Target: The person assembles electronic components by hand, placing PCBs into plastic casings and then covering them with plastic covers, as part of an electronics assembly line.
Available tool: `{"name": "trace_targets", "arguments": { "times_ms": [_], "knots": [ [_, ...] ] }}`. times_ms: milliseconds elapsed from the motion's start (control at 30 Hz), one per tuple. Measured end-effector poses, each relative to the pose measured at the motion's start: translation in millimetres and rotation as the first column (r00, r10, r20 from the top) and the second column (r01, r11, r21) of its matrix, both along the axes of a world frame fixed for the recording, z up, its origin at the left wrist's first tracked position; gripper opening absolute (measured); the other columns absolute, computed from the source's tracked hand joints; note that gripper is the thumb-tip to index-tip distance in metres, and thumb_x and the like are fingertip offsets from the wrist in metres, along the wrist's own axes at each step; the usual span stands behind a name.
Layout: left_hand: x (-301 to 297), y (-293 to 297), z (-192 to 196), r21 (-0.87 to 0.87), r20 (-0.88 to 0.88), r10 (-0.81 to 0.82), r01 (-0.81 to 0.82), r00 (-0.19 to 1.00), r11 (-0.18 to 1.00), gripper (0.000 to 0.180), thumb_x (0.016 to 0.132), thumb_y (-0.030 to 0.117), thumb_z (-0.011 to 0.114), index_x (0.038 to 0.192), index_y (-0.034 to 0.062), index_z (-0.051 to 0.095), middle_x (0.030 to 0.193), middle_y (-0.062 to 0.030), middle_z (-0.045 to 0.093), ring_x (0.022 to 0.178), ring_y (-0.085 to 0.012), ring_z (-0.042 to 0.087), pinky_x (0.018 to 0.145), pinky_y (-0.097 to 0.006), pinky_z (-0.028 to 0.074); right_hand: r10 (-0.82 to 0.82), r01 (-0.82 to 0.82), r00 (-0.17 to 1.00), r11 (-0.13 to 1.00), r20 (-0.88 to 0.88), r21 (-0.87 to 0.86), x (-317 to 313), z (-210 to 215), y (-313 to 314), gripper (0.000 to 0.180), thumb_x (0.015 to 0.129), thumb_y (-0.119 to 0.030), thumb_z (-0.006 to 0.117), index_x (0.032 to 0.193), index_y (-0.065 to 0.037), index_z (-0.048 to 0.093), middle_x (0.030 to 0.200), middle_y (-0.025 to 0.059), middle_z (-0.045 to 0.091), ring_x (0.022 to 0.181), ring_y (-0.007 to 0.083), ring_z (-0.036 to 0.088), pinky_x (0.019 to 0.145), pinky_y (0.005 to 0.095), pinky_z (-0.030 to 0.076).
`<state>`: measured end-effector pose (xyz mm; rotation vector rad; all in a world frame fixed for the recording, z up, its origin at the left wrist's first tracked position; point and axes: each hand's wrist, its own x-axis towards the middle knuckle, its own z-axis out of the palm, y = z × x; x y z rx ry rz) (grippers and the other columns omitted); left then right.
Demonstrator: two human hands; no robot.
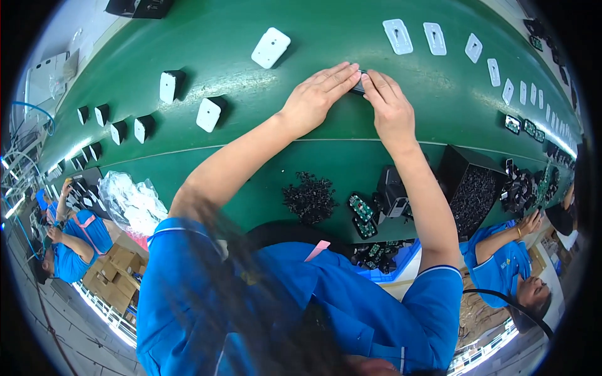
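Observation:
My left hand (318, 95) and my right hand (391, 105) meet over a small black plastic housing (358, 88) on the green work surface (238, 138). The left fingers lie together across its top, and the right thumb and fingers close on its other side. Most of the housing is hidden under both hands. Beyond the left hand lies a white-faced housing (271, 47). Nearer my left forearm stands another white-faced, black-sided housing (209, 114). To the right of the hands, a white cover plate (398, 36) rests on the surface.
More white plates (434, 39) trail off right; more housings (170, 86) trail left. Closer in are a heap of small black parts (310, 197), green circuit boards (362, 210), a black bin (473, 191) of small pieces and a clear plastic bag (133, 200). Co-workers sit at both sides.

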<state>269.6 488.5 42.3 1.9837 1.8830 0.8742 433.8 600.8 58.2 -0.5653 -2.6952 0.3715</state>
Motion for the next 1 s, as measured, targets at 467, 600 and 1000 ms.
{"name": "trace_targets", "arguments": {
  "times_ms": [467,600,1000],
  "knots": [
    [-11,2,-1,-0.002,-0.126,-0.051,0.051,0.991,0.999,0.068,0.076,-0.012,0.046,0.139,0.0113,0.045,0.143,-0.0077,0.045,0.128,-0.0269,0.047,0.106,-0.038,0.041,-0.196,0.19,0.978,0.978,-0.075,-0.081,-9,-6,-14,0.033,0.075,-0.004,0.067,0.108,-0.01,0.066,0.111,0.0026,0.064,0.105,0.0228,0.059,0.084,0.0339,0.053],
    [-14,1,1,-0.039,-0.06,-0.065,0.063,0.996,0.997,0.073,0.07,-0.018,0.044,0.137,0.0112,0.048,0.142,-0.0071,0.046,0.128,-0.027,0.047,0.106,-0.038,0.041,-0.11,0.102,0.994,0.966,-0.022,-0.238,-9,4,5,0.032,0.076,-0.005,0.067,0.108,-0.009,0.066,0.111,0.0038,0.065,0.105,0.0236,0.06,0.085,0.034,0.052],
    [-19,-4,5,-0.079,-0.041,-0.066,0.063,0.997,0.995,0.071,0.071,-0.017,0.044,0.136,0.0117,0.048,0.142,-0.0051,0.047,0.131,-0.0263,0.044,0.108,-0.039,0.038,-0.066,0.054,0.996,0.982,-0.059,-0.179,-8,4,-6,0.032,0.078,-0.007,0.066,0.11,-0.009,0.065,0.112,0.0038,0.064,0.105,0.0222,0.06,0.084,0.0337,0.053]
  ]
}}
